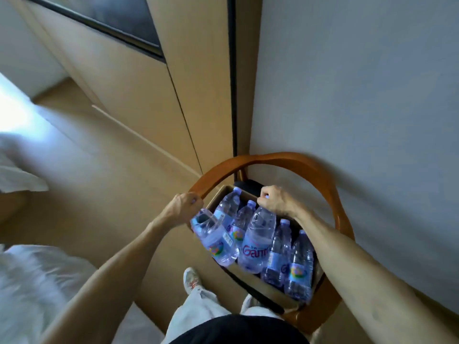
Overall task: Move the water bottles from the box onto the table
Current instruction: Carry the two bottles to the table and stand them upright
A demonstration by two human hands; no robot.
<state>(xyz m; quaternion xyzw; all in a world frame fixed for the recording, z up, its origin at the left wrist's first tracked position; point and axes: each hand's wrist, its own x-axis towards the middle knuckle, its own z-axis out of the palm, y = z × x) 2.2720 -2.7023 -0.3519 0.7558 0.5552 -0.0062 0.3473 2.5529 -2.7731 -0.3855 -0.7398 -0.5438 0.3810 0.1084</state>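
Wooden chair (293, 160) by the wall carries the cardboard box (263, 284), bottles standing packed inside; no counter in view, so the carry target is unknown. Remaining bottles (298, 264) sit upright in the box's near-right part. Right hand (275, 199) has its grip closed round the cap end of a large bottle (258, 242), which hangs tilted above the box. Left hand (183, 207) has its grip closed on the neck of a second bottle (216, 239), lifted and leaning left over the box edge (frame is motion-blurred, finger detail soft). To do this well: lift both clear of the neighbours before swinging away, keep the neck holds tight since full bottles likely swing, avoid clipping the chair's curved back.
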